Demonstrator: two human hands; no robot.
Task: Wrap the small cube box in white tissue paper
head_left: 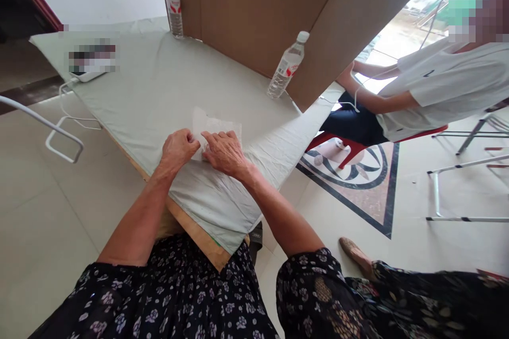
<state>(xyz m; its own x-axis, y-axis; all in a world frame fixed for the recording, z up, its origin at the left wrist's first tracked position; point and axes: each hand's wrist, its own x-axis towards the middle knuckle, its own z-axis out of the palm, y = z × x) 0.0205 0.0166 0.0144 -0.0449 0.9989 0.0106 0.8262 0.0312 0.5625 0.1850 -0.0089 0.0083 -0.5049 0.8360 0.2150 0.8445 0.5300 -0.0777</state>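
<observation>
A thin, translucent whitish sheet (pixel 217 122), perhaps a plastic bag, lies on the cloth-covered table in front of me. My left hand (pixel 178 149) is closed, with thumb and index finger pinching the sheet's near left edge. Lying across the sheet's right part, my right hand (pixel 225 152) has its fingers bent over the film and its index finger reaching toward the left hand. The right thumb and the film beneath that palm are partly hidden. Only a small gap separates the two hands.
Two water bottles (pixel 285 66) (pixel 174 6) stand by a large cardboard panel (pixel 254 5) at the back. A white device (pixel 93 71) with a cable lies on the table's (pixel 131 74) left side. A seated person (pixel 433 90) is beyond the panel at right.
</observation>
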